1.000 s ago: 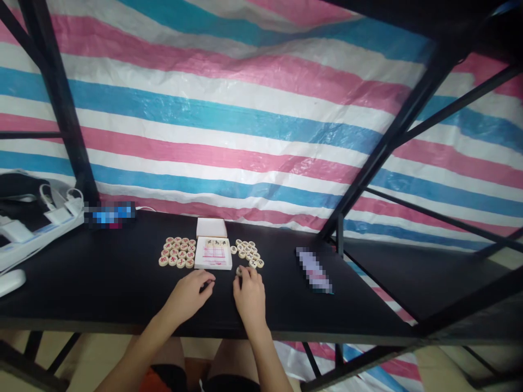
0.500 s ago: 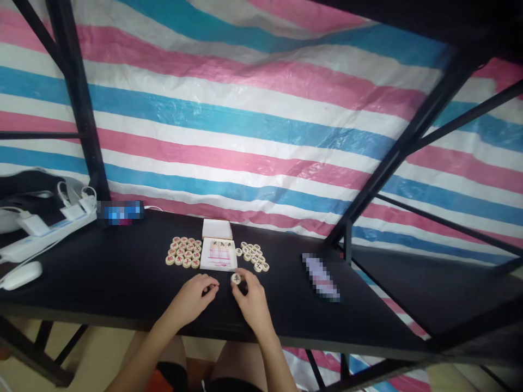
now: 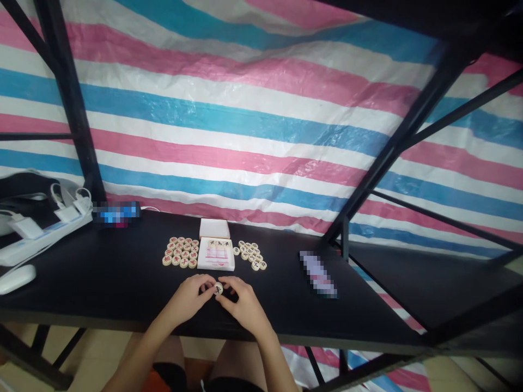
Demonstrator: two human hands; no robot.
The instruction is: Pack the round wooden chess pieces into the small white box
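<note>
A round Chinese chess piece point(image 3: 218, 289) with a dark character is held near the front of the black table. My left hand point(image 3: 188, 298) grips its left side with closed fingers, while my right hand point(image 3: 244, 306) pinches it from the right. Just beyond both hands lies an open white box point(image 3: 216, 266), its lid point(image 3: 214, 228) folded back. Three dark-lettered pieces point(image 3: 219, 243) form a row along the box's far side. Left of the box, red-lettered pieces point(image 3: 180, 252) sit in neat rows. To its right, dark-lettered pieces point(image 3: 251, 253) form a looser cluster.
A white power strip point(image 3: 44, 237) with plugs and a white mouse-like object point(image 3: 17, 279) occupy the table's left side. A blurred-out device point(image 3: 116, 213) is at the back left, another blurred item point(image 3: 318, 274) at the right. Black frame bars point(image 3: 370, 163) and a striped sheet point(image 3: 229, 125) stand behind.
My right hand has brought the piece left and slightly nearer to my left hand, which now touches it too. The piece has been turned. The view has shifted slightly.
</note>
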